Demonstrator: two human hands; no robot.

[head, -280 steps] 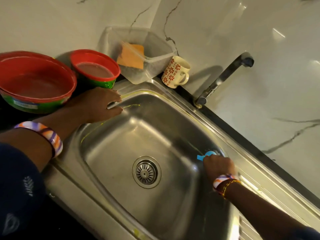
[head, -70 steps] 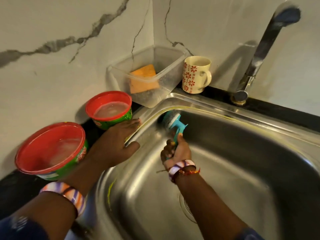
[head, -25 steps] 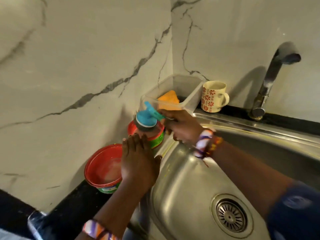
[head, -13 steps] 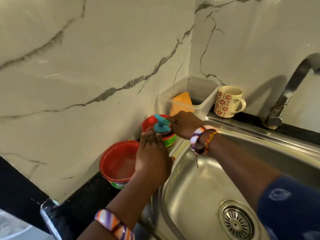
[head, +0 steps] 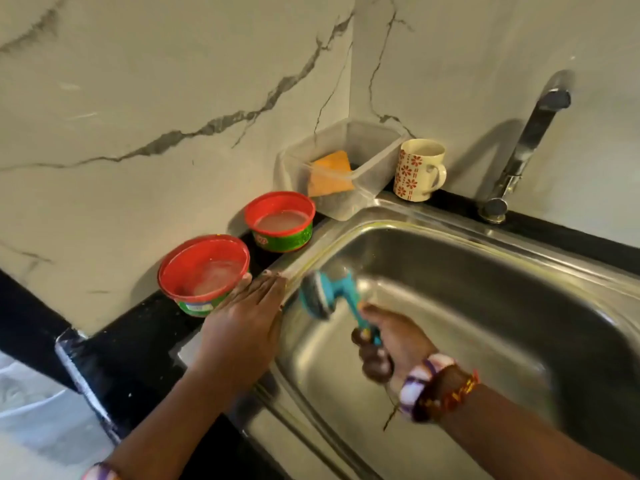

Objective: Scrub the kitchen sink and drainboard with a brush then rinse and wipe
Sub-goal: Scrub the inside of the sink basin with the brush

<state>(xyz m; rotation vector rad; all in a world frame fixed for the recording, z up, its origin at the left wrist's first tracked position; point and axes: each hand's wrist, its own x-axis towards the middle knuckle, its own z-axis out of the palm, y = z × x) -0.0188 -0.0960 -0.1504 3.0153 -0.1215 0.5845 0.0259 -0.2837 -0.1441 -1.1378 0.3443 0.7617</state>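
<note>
- Half a second ago the brush [head: 320, 292] was held over the smaller red tub [head: 280, 221]; it is now seen inside the sink [head: 485, 289], near the basin's left wall, blurred by motion.
- The right hand [head: 388, 344] has been drawn back from the tubs to a spot above the basin floor, and its fingers are wrapped tightly round the teal handle.
- The left hand [head: 246, 317] is kept flat on the sink's left rim as before, fingers straight and pressed together, the fingertips reaching just beside the larger red tub [head: 204, 268].
- The brush's long axis is seen running from the fist at lower right up to the round head at upper left; the bristled face is turned toward the left wall of the basin. Whether the bristles touch the steel cannot be told.
- Both tubs are left on the black counter [head: 138, 341], each holding cloudy liquid.
- A clear container [head: 367, 174] with an orange sponge [head: 330, 173] is set in the corner, a patterned mug [head: 417, 169] just beside it, and the tap [head: 523, 143] further right.
</note>
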